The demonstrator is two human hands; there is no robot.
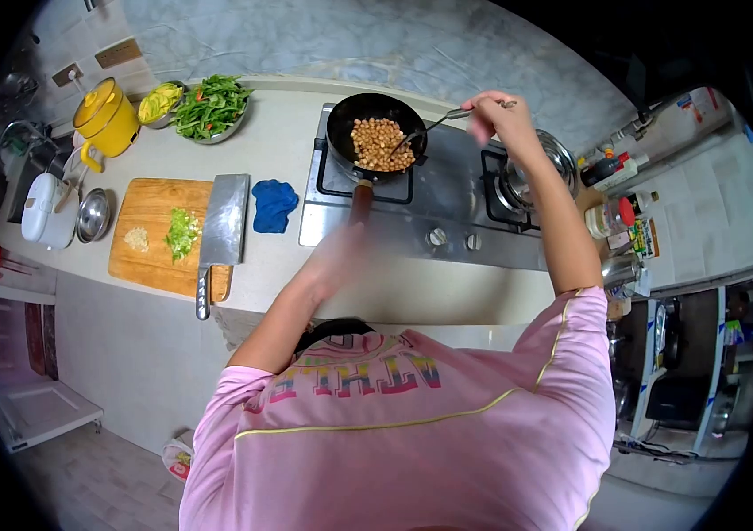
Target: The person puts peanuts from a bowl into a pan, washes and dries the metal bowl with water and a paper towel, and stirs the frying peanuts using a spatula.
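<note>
A black wok [334, 133] sits on the left burner, holding many small tan-brown pieces that look like peanuts [376, 142]. My left hand [338, 257], smeared by motion, is closed round the wok's brown wooden handle [361, 205]. Above the stove, my right hand [502, 115] grips a long-handled cooking utensil [440, 120]. Its thin metal shaft slants down to the left into the wok, where the peanut-like pieces partly hide its head.
Left of the stove [447, 195] lie a blue cloth [274, 205], a cleaver [225, 221] and a cutting board [142, 252] with chopped piles. Greens [211, 104], a yellow pot [106, 115] and a metal bowl [93, 215] stand beyond. A lidded pan [557, 164] occupies the right burner, near bottles [602, 170].
</note>
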